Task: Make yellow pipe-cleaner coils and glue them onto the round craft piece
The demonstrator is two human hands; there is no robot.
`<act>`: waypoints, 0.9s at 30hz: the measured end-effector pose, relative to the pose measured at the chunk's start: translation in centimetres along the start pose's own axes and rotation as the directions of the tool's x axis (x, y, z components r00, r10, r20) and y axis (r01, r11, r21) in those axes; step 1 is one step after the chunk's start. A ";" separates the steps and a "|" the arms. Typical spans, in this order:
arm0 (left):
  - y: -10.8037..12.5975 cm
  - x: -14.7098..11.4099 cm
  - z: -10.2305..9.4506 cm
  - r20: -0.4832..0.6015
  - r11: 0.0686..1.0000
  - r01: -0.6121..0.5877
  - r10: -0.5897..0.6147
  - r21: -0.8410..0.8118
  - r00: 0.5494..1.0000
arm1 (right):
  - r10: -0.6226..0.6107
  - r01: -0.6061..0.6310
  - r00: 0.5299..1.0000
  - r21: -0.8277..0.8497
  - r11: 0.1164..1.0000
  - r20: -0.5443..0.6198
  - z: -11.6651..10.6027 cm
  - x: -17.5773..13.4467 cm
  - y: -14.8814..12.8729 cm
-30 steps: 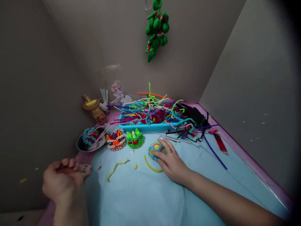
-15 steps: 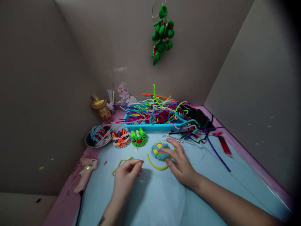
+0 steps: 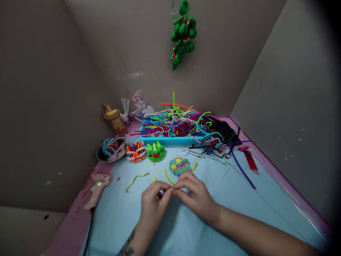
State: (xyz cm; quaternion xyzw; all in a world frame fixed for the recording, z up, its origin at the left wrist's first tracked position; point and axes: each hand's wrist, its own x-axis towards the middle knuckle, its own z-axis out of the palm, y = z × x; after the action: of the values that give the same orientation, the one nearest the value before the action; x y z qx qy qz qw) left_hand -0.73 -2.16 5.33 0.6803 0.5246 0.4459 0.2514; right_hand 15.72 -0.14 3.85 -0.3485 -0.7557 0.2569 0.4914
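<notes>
My left hand point(image 3: 157, 197) and my right hand point(image 3: 195, 195) meet fingertip to fingertip over the blue sheet. Both are closed in a pinch, and whatever is between the fingers is too small to make out. Just beyond them lies a round blue, yellow and pink pipe-cleaner piece point(image 3: 180, 165). A curved yellow pipe cleaner point(image 3: 168, 176) rests beside it, partly hidden by my right hand. Left of my hands is a bent pale yellow pipe cleaner point(image 3: 135, 179). A small yellow bit point(image 3: 155, 179) sits just behind my left hand.
A blue tray point(image 3: 170, 141) heaped with pipe cleaners stands at the back. Before it are scissors point(image 3: 192, 152), a green figure point(image 3: 156, 152) and an orange figure point(image 3: 135, 153). A metal bowl point(image 3: 101, 156) and glue gun point(image 3: 98, 190) lie left; a purple pipe cleaner point(image 3: 243, 170) lies right.
My right hand has left the round blue piece and come down to my left hand, its fingers now pinched. My left hand has shifted right. The view has tilted slightly.
</notes>
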 end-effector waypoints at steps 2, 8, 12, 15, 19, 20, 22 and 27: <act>-0.3 -0.1 0.1 0.009 0.999 -0.030 0.030 0.029 1.000 | 0.015 -0.015 1.000 -0.007 1.000 -0.007 0.1 0.1 0.0; -1.0 -0.1 0.3 0.058 0.993 -0.077 0.073 0.085 0.996 | -0.067 0.076 0.991 -0.082 0.994 0.114 -0.3 0.3 0.0; -1.0 0.2 0.2 0.075 0.996 -0.051 0.045 0.076 0.996 | -0.066 0.077 0.987 -0.072 0.994 0.146 -0.6 0.6 0.3; -0.9 0.3 0.0 0.054 1.000 -0.001 0.000 0.020 0.999 | 0.024 -0.023 0.997 -0.007 1.000 0.078 -0.9 1.0 0.7; -0.8 0.4 -0.1 0.091 0.973 0.192 -0.181 -0.125 0.979 | 0.065 -0.065 0.998 0.050 0.997 0.008 -1.3 1.2 0.8; -0.7 0.4 0.0 0.131 0.949 0.264 -0.244 -0.173 0.961 | 0.052 -0.053 0.999 0.055 0.997 0.011 -1.3 1.2 0.7; -0.6 0.3 0.3 0.229 0.868 0.413 -0.358 -0.275 0.905 | 0.011 -0.012 1.000 0.051 0.999 0.024 -1.2 1.0 0.4; -0.1 -0.1 1.7 0.349 0.568 0.604 -0.500 -0.559 0.793 | -0.138 0.136 0.990 -0.077 0.988 -0.024 -0.9 0.6 0.3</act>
State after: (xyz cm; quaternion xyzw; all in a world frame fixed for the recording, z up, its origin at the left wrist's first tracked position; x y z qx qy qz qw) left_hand 0.66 -1.98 4.38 0.3835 0.5033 0.4432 0.6350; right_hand 16.44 0.58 4.28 -0.3176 -0.7798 0.1887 0.5054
